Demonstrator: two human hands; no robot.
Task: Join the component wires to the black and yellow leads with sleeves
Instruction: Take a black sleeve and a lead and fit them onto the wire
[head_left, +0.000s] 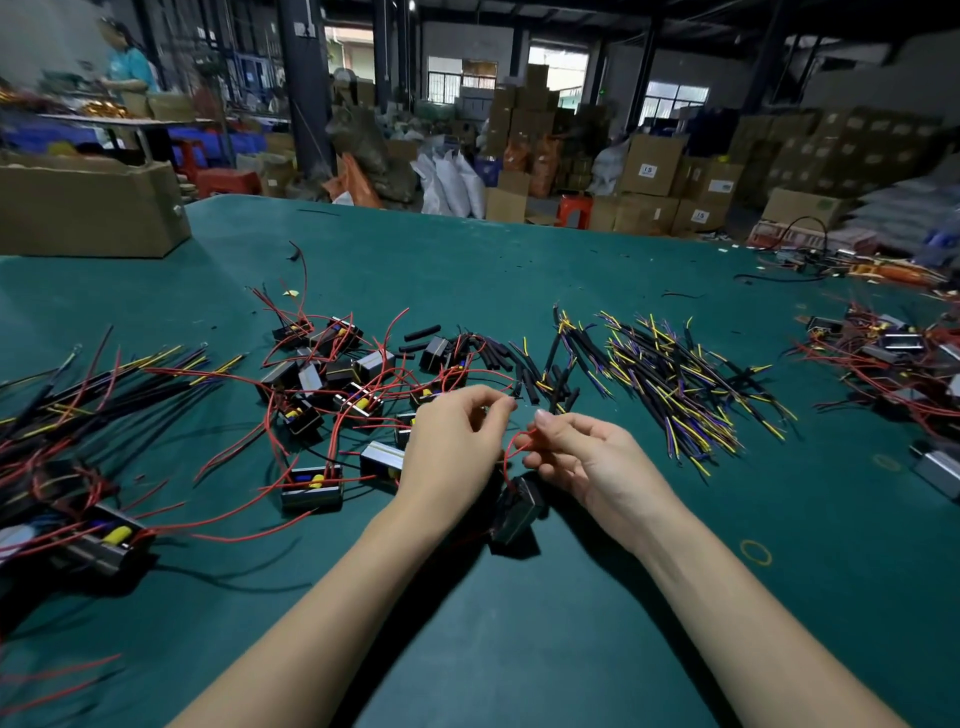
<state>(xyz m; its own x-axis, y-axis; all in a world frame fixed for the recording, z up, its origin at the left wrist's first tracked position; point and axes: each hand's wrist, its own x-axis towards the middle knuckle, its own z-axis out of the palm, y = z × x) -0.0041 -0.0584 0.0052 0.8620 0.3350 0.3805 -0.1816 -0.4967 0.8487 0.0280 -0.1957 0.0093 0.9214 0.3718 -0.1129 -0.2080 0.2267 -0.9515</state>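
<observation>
Your right hand (576, 447) pinches the thin red component wire (511, 447); your left hand (457, 441) pinches something unclear. The heap of black-and-yellow leads (675, 384) lies beyond-right, nearer the right hand.

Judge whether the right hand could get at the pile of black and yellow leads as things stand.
Probably yes: the pile of black and yellow leads lies uncovered beyond the right hand, but that hand pinches a red wire.

A small black component (517, 512) with a thin red wire (511, 449) hangs tilted just below the frame centre. Short black sleeves (498, 353) lie scattered above the centre. A heap of black and yellow leads (675, 379) lies right of centre.
</observation>
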